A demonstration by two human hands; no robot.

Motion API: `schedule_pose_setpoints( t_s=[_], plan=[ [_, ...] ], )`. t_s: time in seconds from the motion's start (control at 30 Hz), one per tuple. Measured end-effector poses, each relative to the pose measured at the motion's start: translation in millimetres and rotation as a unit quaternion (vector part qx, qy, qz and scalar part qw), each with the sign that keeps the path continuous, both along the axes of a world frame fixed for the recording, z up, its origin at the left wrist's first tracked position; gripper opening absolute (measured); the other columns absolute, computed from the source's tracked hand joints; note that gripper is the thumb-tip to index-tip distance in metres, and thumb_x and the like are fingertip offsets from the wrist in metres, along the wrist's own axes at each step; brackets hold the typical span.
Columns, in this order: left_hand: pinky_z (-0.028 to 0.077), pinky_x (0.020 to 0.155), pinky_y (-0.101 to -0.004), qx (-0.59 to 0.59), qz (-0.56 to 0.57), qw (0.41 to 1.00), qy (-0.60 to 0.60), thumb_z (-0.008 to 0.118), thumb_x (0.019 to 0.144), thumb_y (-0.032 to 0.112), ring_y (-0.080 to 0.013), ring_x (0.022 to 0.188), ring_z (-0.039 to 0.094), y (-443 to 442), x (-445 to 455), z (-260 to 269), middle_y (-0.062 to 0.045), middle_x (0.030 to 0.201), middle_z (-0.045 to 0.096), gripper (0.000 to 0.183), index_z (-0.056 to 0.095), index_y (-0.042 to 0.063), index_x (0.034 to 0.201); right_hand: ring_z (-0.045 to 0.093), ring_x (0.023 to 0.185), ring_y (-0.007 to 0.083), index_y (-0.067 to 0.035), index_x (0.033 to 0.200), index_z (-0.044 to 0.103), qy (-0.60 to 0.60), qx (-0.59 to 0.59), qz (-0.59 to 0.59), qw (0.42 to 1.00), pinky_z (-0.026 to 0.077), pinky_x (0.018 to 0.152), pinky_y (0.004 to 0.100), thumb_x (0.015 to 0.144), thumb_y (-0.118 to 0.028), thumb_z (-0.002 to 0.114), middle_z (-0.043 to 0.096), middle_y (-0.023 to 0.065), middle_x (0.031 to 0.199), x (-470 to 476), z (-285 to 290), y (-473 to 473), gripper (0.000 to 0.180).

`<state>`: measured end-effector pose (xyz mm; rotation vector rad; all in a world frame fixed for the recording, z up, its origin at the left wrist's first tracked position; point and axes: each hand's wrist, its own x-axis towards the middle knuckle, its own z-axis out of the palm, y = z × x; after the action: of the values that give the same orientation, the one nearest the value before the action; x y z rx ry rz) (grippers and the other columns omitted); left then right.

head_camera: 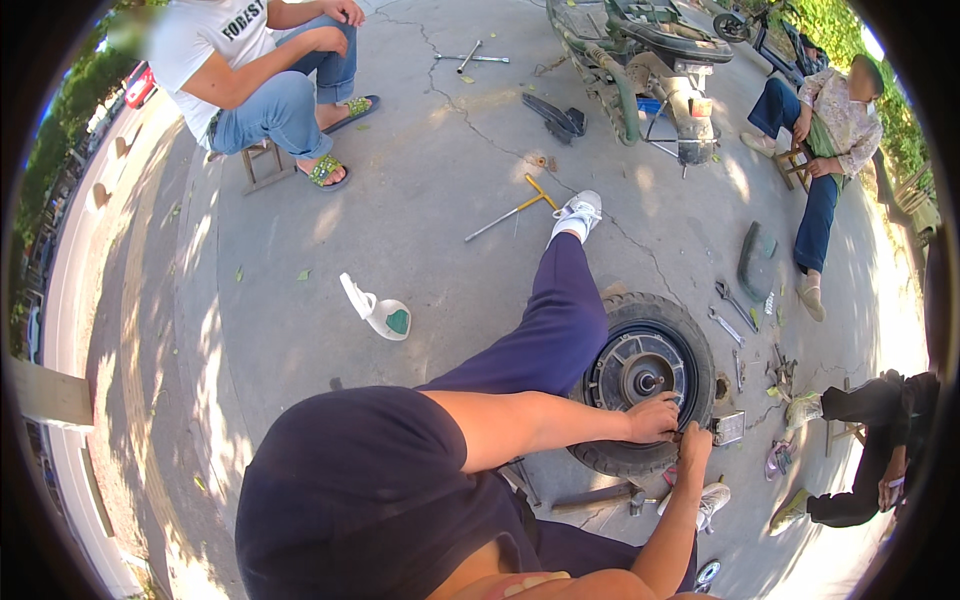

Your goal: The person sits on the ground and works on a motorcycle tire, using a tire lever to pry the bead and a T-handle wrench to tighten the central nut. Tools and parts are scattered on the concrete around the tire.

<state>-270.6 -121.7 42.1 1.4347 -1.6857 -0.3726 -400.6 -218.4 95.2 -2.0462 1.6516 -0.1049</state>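
Observation:
A scooter wheel with a black tyre (679, 319) and a grey hub (626, 356) lies flat on the concrete between my legs. My left hand (654, 417) rests at the rim on the near right side, its fingers bent over the edge. Close beside it, my right hand (694, 441) is curled at the tyre's sidewall. Whether something thin is held between its fingers cannot be told. A small metal box-shaped thing (728, 428) is just right of the tyre. Below the wheel lies a hammer (596, 501) with a wooden handle.
An adjustable wrench (736, 306) and a spanner (726, 327) lie right of the wheel. Ahead are a yellow T-handle wrench (517, 211), a cross wrench (471, 58), a white bottle (379, 307) and a partly dismantled scooter (645, 75). Several people sit around.

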Motion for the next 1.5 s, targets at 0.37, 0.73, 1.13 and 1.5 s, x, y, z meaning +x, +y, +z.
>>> schedule_pose_setpoints(
  t_s=[0.37,0.73,1.13,1.5],
  plan=[
    [0.032,0.111,-0.0455,-0.013,0.031,0.999,-0.04,0.07,0.081,0.025,-0.0233,0.095,0.063,2,2,0,-0.006,0.084,0.068,0.017,0.071,0.008,0.085,0.066,0.082,0.04,0.0,0.083,0.064,0.147,-0.216,0.196,0.945,0.051,0.071,0.05,0.092,-0.039,0.06,0.068,0.0217,0.084,3,50,50,0.04],
    [0.032,0.11,-0.0465,-0.005,0.014,0.999,-0.042,0.068,0.082,0.018,-0.0241,0.1,0.062,-2,2,-2,-0.008,0.089,0.068,0.01,0.069,0.008,0.083,0.065,0.087,0.0273,-0.008,0.085,0.065,0.169,-0.308,0.277,0.894,0.047,0.078,0.0405,0.083,-0.031,0.071,0.065,0.0097,0.088,2,55,53,0.024],
    [0.03,0.112,-0.0485,0.003,-0.004,1.0,-0.031,0.066,0.077,0.012,-0.0254,0.1,0.062,1,7,2,-0.008,0.089,0.068,0.011,0.069,0.007,0.086,0.069,0.081,0.038,-0.003,0.077,0.071,0.139,-0.165,0.246,0.945,0.051,0.073,0.0475,0.086,-0.024,0.058,0.069,0.0238,0.082,15,57,57,0.027],
    [0.029,0.113,-0.0494,-0.004,0.003,0.999,-0.044,0.062,0.075,0.006,-0.0262,0.106,0.059,-4,7,-16,-0.008,0.095,0.067,0.016,0.066,0.009,0.091,0.069,0.083,0.0372,-0.002,0.086,0.067,0.091,-0.159,0.279,0.942,0.052,0.071,0.048,0.083,-0.024,0.066,0.07,0.0212,0.087,17,56,55,0.022]
  ],
)
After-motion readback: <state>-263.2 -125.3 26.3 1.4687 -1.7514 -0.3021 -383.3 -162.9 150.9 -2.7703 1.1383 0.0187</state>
